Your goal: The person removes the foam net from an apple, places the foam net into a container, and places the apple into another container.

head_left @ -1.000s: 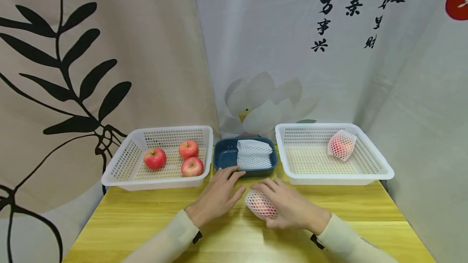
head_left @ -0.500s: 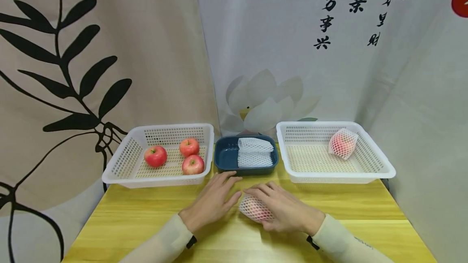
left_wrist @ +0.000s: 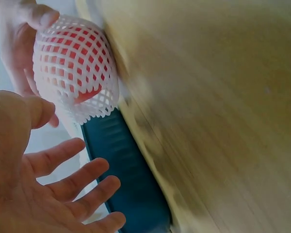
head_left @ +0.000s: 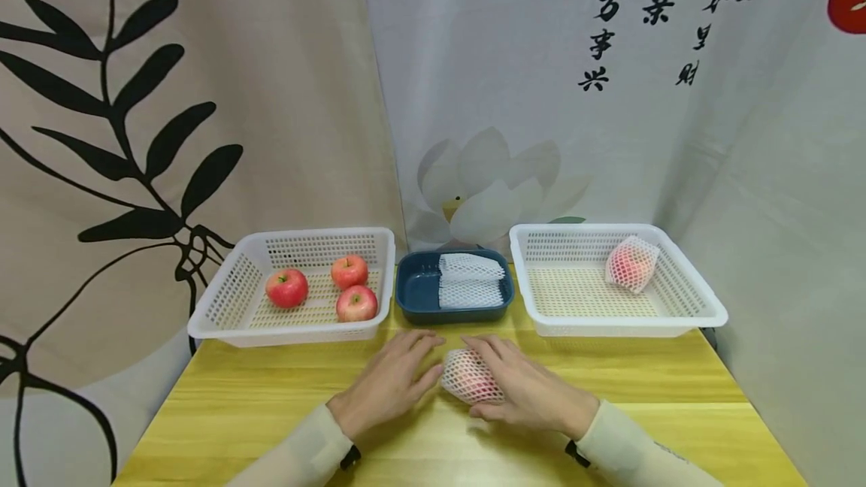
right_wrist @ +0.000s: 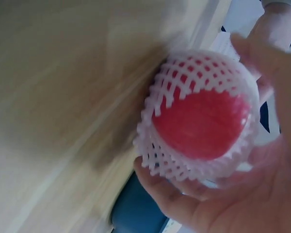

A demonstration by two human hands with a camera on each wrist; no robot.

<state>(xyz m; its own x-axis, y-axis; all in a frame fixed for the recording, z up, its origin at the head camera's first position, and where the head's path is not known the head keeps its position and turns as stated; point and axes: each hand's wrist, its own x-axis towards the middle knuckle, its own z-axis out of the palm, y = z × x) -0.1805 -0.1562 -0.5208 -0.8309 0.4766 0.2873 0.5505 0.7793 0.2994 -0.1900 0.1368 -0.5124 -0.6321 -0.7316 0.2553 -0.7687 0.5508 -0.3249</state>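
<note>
Right hand [head_left: 534, 393] grips a netted apple [head_left: 470, 376] on the yellow table [head_left: 237, 412], fingers curled over it, thumb under; the right wrist view shows red skin through the net's open end. Left hand [head_left: 392, 382] lies just beside the apple on its left, fingers straight and spread, holding nothing, palm down near the tabletop. Apple sits at table centre, in front of the blue tray [head_left: 416, 295] with folded foam nets [head_left: 470, 288]. White basket on the left [head_left: 223, 314] holds three bare apples [head_left: 287, 288]. White basket on the right [head_left: 690, 295] holds one wrapped apple [head_left: 631, 263] in its far corner. Printed curtains hang behind.
</note>
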